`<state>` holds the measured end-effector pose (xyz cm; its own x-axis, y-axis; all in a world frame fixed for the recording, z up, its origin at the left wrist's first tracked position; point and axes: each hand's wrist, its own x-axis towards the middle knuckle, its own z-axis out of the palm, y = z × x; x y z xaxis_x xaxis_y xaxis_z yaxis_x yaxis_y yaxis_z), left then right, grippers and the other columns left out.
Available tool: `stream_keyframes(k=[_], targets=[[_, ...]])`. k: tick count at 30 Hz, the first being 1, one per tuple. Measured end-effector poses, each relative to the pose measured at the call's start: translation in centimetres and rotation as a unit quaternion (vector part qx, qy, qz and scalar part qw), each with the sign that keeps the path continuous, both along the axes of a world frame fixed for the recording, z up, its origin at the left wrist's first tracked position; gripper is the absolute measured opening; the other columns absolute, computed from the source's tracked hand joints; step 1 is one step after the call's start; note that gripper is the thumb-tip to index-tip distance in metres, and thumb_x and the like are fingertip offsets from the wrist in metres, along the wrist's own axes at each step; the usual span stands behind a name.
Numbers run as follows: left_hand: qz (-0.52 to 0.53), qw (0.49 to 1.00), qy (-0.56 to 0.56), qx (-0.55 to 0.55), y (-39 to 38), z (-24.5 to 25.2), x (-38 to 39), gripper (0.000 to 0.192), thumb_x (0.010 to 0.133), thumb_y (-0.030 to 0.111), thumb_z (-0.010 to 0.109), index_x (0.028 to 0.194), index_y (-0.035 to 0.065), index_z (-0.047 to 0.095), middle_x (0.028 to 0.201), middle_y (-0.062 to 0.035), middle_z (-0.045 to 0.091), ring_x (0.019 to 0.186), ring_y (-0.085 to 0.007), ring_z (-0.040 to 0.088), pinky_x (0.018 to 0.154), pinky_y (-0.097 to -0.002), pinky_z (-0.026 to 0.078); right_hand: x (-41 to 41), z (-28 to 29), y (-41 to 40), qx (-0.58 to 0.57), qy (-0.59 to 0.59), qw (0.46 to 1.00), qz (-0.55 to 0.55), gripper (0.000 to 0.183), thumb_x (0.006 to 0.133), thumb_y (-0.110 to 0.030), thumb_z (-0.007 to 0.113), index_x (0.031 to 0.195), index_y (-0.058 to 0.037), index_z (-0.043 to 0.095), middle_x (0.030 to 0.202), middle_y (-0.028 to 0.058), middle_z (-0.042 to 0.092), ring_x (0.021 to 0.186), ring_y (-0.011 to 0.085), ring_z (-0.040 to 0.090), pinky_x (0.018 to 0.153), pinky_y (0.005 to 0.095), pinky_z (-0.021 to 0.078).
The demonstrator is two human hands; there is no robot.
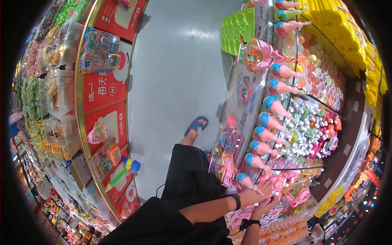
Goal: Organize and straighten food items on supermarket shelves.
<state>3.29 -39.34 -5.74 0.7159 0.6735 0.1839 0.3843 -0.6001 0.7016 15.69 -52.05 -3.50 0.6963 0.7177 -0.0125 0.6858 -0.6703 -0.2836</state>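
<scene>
My left hand (258, 192) reaches across to the right, a dark band on its wrist. Its fingers lie against a pink-and-white packet (278, 184) in the display bin. Just below it, my right hand (265, 206) has its fingertips near the same packet; a dark watch-like band circles that wrist. I cannot tell whether either hand grips the packet. Around the hands lie more pink packages (239, 216). A pink bottle-shaped toy with a blue end (247, 181) hangs beside my left hand, the nearest of a row along the bin's front edge.
Thin dark dividers (297, 168) split the bin; white-capped pouches (306, 122) and round jelly cups (324, 76) fill other sections. Bagged toys (228, 137) hang on its front. Across the grey floor (177, 76) stands a red-fronted shelf (104, 88) with packaged snacks and a toy hammer (124, 171).
</scene>
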Motion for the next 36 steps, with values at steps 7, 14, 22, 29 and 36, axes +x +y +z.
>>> stream_keyframes(k=[7,14,22,29,36], targets=[[-0.007,0.993,-0.104,-0.052,1.6,0.4,-0.2,0.030,0.083,0.011,0.057,0.108,-0.0039,0.063,0.120,-0.0231,0.063,0.122,-0.0375,0.058,0.101,-0.0450,0.046,-0.2,1.4,1.0,0.003,0.008,1.000,-0.029,0.038,0.102,-0.023,0.053,0.126,0.0058,0.053,0.121,0.0210,0.056,0.114,0.0374,0.052,0.104,0.0472,0.0383],[-0.111,0.991,-0.010,-0.080,4.7,-0.2,-2.1,0.041,0.080,0.009,0.064,0.118,-0.0043,0.058,0.126,-0.0229,0.058,0.120,-0.0387,0.055,0.104,-0.0477,0.045,1.3,3.6,4.4,0.044,-0.041,0.997,0.039,0.010,0.089,-0.013,0.064,0.093,-0.0035,0.065,0.095,0.0154,0.066,0.095,0.0351,0.061,0.086,0.0477,0.0458],[-0.144,0.986,0.076,-0.041,5.5,2.0,-2.1,0.048,0.084,0.012,0.064,0.131,0.0019,0.058,0.140,-0.0153,0.054,0.133,-0.0350,0.050,0.109,-0.0481,0.041,14.5,15.4,6.8,0.359,-0.145,0.886,-0.254,0.030,0.092,-0.006,0.066,0.120,0.0001,0.062,0.110,0.0144,0.063,0.099,0.0253,0.059,0.087,0.0341,0.0499],[-0.160,0.983,0.086,-0.007,5.8,2.6,-1.9,0.042,0.086,0.012,0.063,0.126,0.0009,0.062,0.139,-0.0163,0.057,0.130,-0.0362,0.053,0.108,-0.0478,0.043,27.4,15.2,5.7,0.193,-0.177,0.934,-0.241,0.070,0.083,-0.039,0.078,0.139,-0.0048,0.052,0.133,0.0235,0.058,0.119,0.0395,0.060,0.101,0.0444,0.0478],[-0.162,0.983,0.087,0.012,6.2,2.6,-1.9,0.038,0.087,0.012,0.063,0.123,0.0001,0.063,0.135,-0.0188,0.059,0.127,-0.0390,0.055,0.107,-0.0491,0.044,23.7,16.2,3.1,0.231,-0.145,0.928,-0.252,0.064,0.083,-0.039,0.079,0.132,-0.0049,0.055,0.117,0.0194,0.068,0.106,0.0351,0.067,0.091,0.0422,0.0531]])
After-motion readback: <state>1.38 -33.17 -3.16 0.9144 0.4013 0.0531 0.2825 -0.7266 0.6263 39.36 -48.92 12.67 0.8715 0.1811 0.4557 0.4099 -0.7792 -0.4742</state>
